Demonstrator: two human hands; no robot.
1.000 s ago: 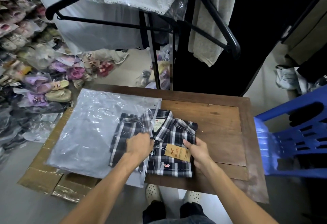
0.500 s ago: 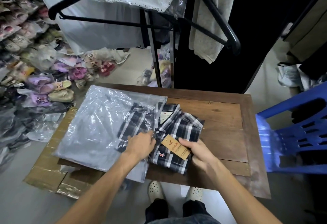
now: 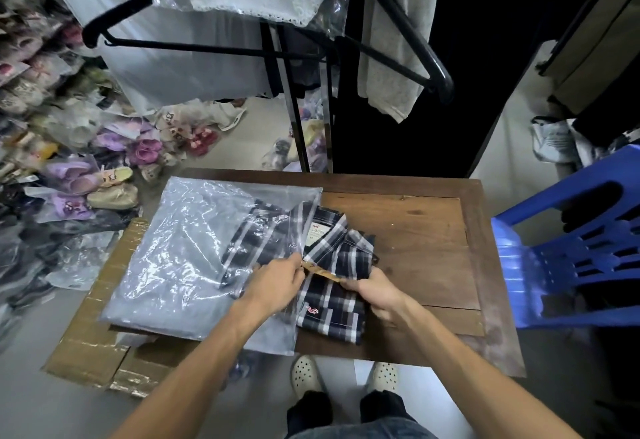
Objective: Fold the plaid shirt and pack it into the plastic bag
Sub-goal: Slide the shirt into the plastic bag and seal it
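Head view: left hand (image 3: 277, 284) pinched clear crinkled plastic bag (image 3: 194, 251) mouth open — right hand (image 3: 375, 295) gripped folded navy-white plaid shirt (image 3: 341, 265) to feed it in.

The left part of the plaid shirt (image 3: 256, 248) shows only dimly through the creased plastic bag (image 3: 173, 265), its far-left edge lost in glare. The left hand (image 3: 277, 286) and right hand (image 3: 377, 295) hide the shirt's middle and most of a brown tag (image 3: 318, 270). The neck label (image 3: 314, 232) print is too small to read. Shoes (image 3: 69, 175) at left are blurred. The blue chair (image 3: 571, 258) is cut by the right edge
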